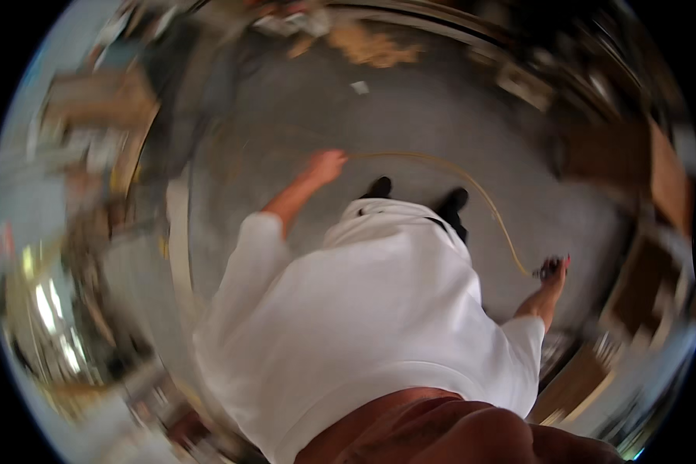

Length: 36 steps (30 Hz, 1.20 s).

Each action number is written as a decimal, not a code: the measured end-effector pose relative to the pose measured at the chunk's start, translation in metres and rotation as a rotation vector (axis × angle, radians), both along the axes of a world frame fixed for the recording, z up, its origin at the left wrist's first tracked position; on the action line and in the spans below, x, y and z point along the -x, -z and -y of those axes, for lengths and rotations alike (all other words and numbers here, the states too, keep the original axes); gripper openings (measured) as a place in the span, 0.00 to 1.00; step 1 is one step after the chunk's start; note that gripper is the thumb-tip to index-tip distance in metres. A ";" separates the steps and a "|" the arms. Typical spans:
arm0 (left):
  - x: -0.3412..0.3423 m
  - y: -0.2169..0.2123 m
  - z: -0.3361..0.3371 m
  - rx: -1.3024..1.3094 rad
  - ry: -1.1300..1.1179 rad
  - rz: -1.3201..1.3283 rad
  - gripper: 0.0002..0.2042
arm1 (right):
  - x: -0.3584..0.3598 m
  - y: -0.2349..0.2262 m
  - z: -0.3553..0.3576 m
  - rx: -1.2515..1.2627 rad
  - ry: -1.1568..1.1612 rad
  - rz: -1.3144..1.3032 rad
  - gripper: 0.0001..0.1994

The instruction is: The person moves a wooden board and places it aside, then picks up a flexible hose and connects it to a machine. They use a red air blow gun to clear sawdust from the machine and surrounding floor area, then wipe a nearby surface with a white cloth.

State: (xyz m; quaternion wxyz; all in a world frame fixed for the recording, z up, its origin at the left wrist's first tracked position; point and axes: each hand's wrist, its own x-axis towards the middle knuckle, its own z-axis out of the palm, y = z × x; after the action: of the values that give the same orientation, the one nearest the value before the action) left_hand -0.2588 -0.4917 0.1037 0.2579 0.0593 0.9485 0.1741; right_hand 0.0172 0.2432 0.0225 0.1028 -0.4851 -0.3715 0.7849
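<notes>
My left hand point(329, 165) is stretched out ahead to the left, its fingers closed on a thin yellow hose point(448, 166). From there the hose arcs above the floor, past my dark shoes, and runs down to the right. It ends at a small dark tool with a red tip point(551, 268), gripped in my right hand point(549, 288) out at my right side. Blur hides the tool's exact kind. Beyond my left hand, only a faint smear of the hose shows.
Grey concrete floor point(286, 108) lies around my feet. Crumpled brown paper point(371, 46) and a small white scrap point(359, 87) lie ahead. Cardboard boxes point(607, 155) stand on the right, another box point(100, 97) on the left. Much of the surroundings is smeared by motion.
</notes>
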 end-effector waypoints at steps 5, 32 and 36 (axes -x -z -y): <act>-0.095 0.007 -0.051 0.106 0.057 0.158 0.07 | 0.128 0.053 -0.047 0.249 -0.318 0.229 0.16; -0.101 -0.071 -0.244 -0.293 -0.177 -0.184 0.05 | 0.239 0.086 -0.086 0.254 -0.621 0.269 0.17; -0.051 -0.120 -0.319 -0.587 0.057 -0.425 0.04 | 0.282 0.035 -0.012 0.286 -0.899 0.249 0.17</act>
State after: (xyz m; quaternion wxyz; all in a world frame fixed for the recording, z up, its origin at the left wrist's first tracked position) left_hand -0.2079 -0.1725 0.2242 0.0318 0.1924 0.8884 0.4156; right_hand -0.2649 0.2549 -0.0122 -0.3594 -0.3760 -0.4423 0.7306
